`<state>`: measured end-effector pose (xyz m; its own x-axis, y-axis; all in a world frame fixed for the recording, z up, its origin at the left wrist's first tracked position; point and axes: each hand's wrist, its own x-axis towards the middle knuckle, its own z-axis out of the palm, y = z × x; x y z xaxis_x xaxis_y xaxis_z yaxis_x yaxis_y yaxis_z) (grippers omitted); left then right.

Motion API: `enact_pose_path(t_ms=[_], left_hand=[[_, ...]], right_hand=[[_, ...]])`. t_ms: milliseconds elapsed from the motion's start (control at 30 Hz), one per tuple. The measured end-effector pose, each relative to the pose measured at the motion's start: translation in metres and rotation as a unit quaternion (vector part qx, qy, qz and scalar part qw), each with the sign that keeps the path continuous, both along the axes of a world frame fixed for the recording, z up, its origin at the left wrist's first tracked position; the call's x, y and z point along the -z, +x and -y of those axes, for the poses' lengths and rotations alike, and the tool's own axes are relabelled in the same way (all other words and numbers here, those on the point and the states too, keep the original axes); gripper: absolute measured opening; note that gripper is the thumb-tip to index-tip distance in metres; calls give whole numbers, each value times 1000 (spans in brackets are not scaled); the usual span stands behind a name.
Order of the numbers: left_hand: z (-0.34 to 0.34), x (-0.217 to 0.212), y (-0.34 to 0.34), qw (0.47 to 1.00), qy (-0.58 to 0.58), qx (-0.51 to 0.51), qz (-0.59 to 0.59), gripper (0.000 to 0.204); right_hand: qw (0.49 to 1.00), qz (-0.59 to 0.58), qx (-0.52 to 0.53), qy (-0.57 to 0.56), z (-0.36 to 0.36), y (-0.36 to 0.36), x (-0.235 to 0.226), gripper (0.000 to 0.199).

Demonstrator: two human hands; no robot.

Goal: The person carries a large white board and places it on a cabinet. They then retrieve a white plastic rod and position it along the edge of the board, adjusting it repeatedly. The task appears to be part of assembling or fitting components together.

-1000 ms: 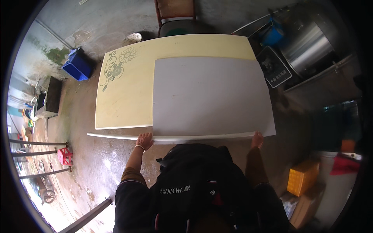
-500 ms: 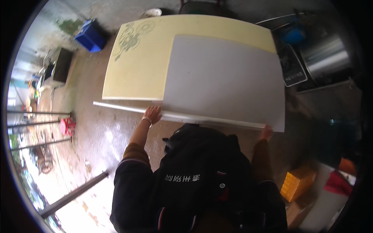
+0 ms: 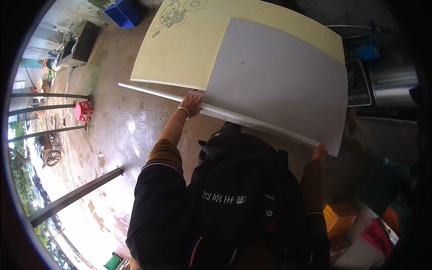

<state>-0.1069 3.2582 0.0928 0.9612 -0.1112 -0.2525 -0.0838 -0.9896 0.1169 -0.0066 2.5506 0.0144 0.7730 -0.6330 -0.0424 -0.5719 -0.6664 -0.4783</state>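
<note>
A pale yellow table (image 3: 180, 58) with a grey flower pattern stands in front of me. Over its right part lies a large light grey sheet (image 3: 279, 76), its near edge reaching past the tabletop. Along that near edge runs a long white rod (image 3: 153, 93), slanting down to the right, its left end sticking out beyond the sheet. My left hand (image 3: 192, 104) is closed over the rod at the sheet's near left corner. At the rod's right end, my right hand (image 3: 320, 152) grips it beside the sheet's near right corner; its fingers are partly hidden.
A blue crate (image 3: 121, 14) and a red stool (image 3: 83, 111) stand on the wet floor to the left. Metal posts (image 3: 76, 197) rise nearer me. To the right are a shiny steel drum (image 3: 396, 85) and, lower down, a yellow crate (image 3: 341, 219).
The view has shifted and turned, so the table appears higher and farther right. The rod slants more steeply in the picture. Both hands keep their places on it.
</note>
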Motion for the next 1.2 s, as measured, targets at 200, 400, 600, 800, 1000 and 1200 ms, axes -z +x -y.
enact_pose_path(t_ms=[200, 400, 600, 800, 1000, 1200], left_hand=[[-1, 1, -1, 1000, -6, 1, 9, 31], [0, -2, 0, 1000, -9, 7, 8, 31], [-2, -4, 2, 1000, -2, 23, -10, 32], [-9, -2, 6, 995, 23, 84, -49, 35], [-14, 5, 2, 986, 50, 160, 7, 33], [-19, 14, -5, 980, 27, 182, 77, 40]], right_hand=[[995, -73, 21, 65, -18, 1, -32, 48], [996, -43, 11, 74, -29, -2, -45, 48], [997, -46, 2, 61, -28, -3, -43, 49], [995, -35, 17, 86, -29, -6, -43, 49], [991, -20, 22, 128, -30, -6, -45, 48], [973, -75, -187, -110, -24, -7, -44, 46]])
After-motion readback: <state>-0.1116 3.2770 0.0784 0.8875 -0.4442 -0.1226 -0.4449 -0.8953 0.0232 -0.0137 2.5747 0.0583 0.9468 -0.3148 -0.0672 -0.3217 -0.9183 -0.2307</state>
